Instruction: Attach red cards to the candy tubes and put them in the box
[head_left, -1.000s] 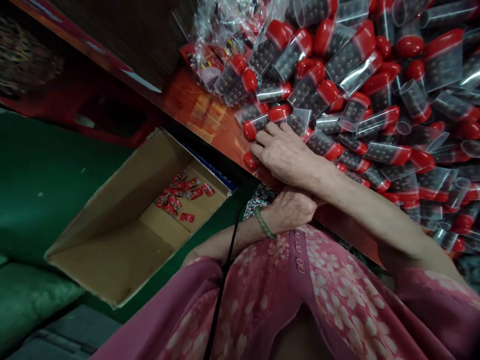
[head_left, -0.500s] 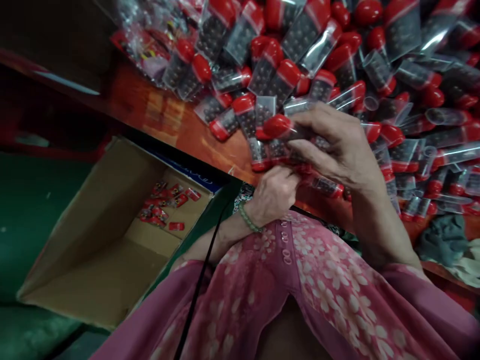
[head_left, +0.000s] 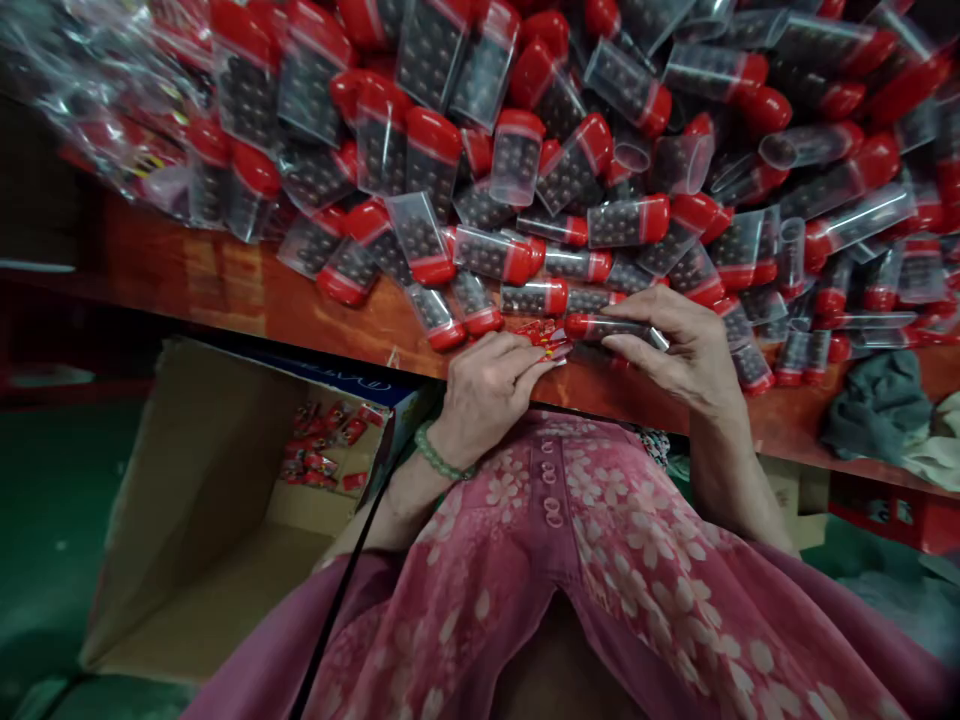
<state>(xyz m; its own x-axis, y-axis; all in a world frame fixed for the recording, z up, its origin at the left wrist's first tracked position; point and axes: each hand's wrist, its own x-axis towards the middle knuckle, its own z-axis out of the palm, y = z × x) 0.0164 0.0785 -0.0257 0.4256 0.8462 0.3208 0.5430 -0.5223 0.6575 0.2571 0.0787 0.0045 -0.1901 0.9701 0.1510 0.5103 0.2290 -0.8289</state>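
Observation:
My right hand (head_left: 679,345) grips a clear tube with a red cap (head_left: 611,327), filled with small dark beads, lying sideways at the table's near edge. My left hand (head_left: 491,385), with a green bead bracelet on the wrist, pinches a small red printed wrapper (head_left: 546,338) against the tube's capped end. Both hands meet just above my pink flowered lap. A large heap of the same red-capped tubes (head_left: 525,150) covers the red table (head_left: 225,285) beyond them.
An open cardboard box (head_left: 217,500) stands on the green floor at lower left, with several small red packets (head_left: 322,450) at its far end. Clear bags of packets (head_left: 112,130) lie at the table's left. A grey-green cloth (head_left: 874,405) rests at the right edge.
My right hand lifted a tube out of the heap and brought it down to the table edge. My left hand rose to meet it with the red wrapper. The view swung right.

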